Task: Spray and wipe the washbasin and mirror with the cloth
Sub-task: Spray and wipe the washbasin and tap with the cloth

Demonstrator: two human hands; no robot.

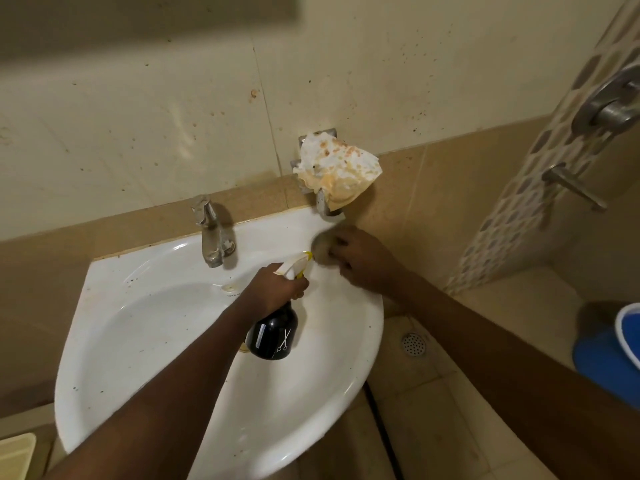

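Risk of overspray onto right hand (360,259), rubbing balled cloth (323,250) on washbasin (349,344) rim by tap (213,233), from spray bottle (277,327) gripped in left hand (273,289).

Beside the washbasin (346,358), the blue bucket (609,355) is cut off; on its far rim, the cloth (323,249) is blurred under the right hand (363,258).
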